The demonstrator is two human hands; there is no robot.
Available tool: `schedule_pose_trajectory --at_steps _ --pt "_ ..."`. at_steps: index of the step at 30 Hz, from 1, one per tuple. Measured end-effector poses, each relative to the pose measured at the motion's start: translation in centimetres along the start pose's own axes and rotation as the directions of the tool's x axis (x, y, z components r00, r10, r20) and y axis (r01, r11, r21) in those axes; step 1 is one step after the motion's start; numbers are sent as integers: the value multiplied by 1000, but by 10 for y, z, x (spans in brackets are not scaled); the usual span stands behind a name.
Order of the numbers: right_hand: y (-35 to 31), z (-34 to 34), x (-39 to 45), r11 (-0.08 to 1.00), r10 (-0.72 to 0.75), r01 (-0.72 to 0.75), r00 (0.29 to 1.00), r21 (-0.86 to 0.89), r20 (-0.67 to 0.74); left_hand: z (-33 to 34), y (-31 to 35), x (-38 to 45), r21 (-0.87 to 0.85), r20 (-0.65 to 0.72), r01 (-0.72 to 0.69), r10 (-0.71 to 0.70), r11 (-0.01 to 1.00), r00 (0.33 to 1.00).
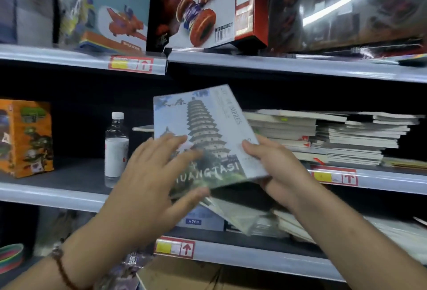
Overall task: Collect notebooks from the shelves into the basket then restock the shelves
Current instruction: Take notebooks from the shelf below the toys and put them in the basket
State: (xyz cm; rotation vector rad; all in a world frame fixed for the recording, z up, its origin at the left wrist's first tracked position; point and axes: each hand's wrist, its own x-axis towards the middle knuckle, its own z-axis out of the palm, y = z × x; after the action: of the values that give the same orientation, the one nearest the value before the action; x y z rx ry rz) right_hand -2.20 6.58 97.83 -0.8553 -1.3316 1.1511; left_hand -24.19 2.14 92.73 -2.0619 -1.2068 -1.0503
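A notebook with a pagoda picture on its cover (208, 128) is held tilted in front of the middle shelf (57, 193). My right hand (275, 165) grips its lower right edge, thumb on the cover and fingers underneath. My left hand (157, 172) lies with spread fingers on the cover's lower left part. More thin notebooks (240, 218) hang just below the held one. A tall stack of notebooks (335, 135) lies flat on the middle shelf to the right. No basket is in view.
A clear water bottle (115, 148) stands on the middle shelf left of the notebook, with an orange toy box (25, 137) further left. Large toy boxes (196, 5) fill the top shelf. The lower shelf (254, 257) holds more stationery; a cardboard box (184, 276) sits below.
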Motion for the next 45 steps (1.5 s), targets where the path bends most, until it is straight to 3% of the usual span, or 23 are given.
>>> schedule_pose_trajectory --at_steps 2,7,9,10,11,12,14,16,18,23,26,35,40,45 --pt "-10 4 13 995 95 -94 995 47 -23 -3 -1 11 57 62 -123 119 991 991" --pt "-23 3 24 962 273 -271 962 39 -29 -4 -11 39 124 -32 -257 263 958 964" --pt "-24 -1 22 971 220 -220 975 -95 -11 -3 -14 47 145 -46 -261 270 954 962" --pt "-24 -4 21 958 134 -133 991 -254 -12 -2 -15 50 157 -47 -264 274 952 961" --pt "-25 -7 18 887 12 -16 1000 -462 -12 -1 -16 53 174 -50 -268 280 948 959" --pt "-26 -9 15 750 -145 121 989 -650 17 1 -17 56 190 -55 -273 288 943 956" --pt "-27 -11 8 381 -360 361 906 -851 223 5 -20 63 198 -57 -276 293 940 955" --pt "-23 -8 9 62 -356 451 843 -890 402 9 -24 70 189 -46 -264 277 946 960" --pt "-15 -4 18 -93 -352 438 826 -894 441 13 -28 77 167 -1 -234 237 958 971" --pt "-5 1 57 -105 -324 351 872 -930 366 33 -46 98 79 226 -87 67 993 972" --pt "0 5 77 -121 -288 323 893 -939 345 45 -57 111 56 285 -17 0 998 959" --pt "12 10 99 -19 -257 291 923 -957 286 66 -68 121 56 295 42 -57 998 954" --pt "19 8 103 -39 -272 281 921 -959 280 68 -66 117 49 253 28 -40 998 967" --pt "23 2 83 -14 -310 289 909 -957 279 73 -63 106 182 319 31 -89 983 944"
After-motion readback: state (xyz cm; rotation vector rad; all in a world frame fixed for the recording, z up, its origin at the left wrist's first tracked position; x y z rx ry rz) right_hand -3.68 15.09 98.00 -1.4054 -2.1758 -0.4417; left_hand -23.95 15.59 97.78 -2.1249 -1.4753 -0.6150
